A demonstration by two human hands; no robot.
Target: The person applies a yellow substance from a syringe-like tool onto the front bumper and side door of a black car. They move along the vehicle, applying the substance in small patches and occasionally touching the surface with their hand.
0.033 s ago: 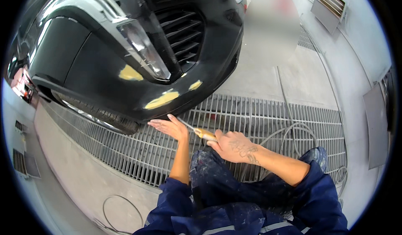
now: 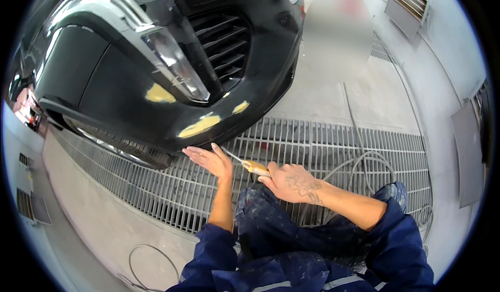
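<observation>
In the middle of the view my right hand [image 2: 291, 181] is wrapped round a yellow-and-silver air blow gun [image 2: 254, 167]. Its thin metal nozzle points up and left, toward my other hand. My left hand [image 2: 211, 162] is empty, fingers stretched and thumb apart, just at the lower edge of a dark car bumper [image 2: 208, 142]; whether it touches cannot be made out. Above it the bumper carries pale yellow patches, the largest patch [image 2: 200, 127] nearest my fingers. Another patch [image 2: 160, 93] lies beside the headlight [image 2: 174, 65].
A tyre [image 2: 151, 157] stands left of my left hand. Metal floor grating [image 2: 333, 146] runs under my hands. A grey hose [image 2: 372, 156] coils on it to the right, and another hose loop [image 2: 151, 246] lies at lower left. Pale walls [image 2: 442, 78] with vents line the sides.
My left hand has turned and shifted very slightly at the bumper edge. My right hand and the blow gun have hardly moved. The car sits a little further left in the picture.
</observation>
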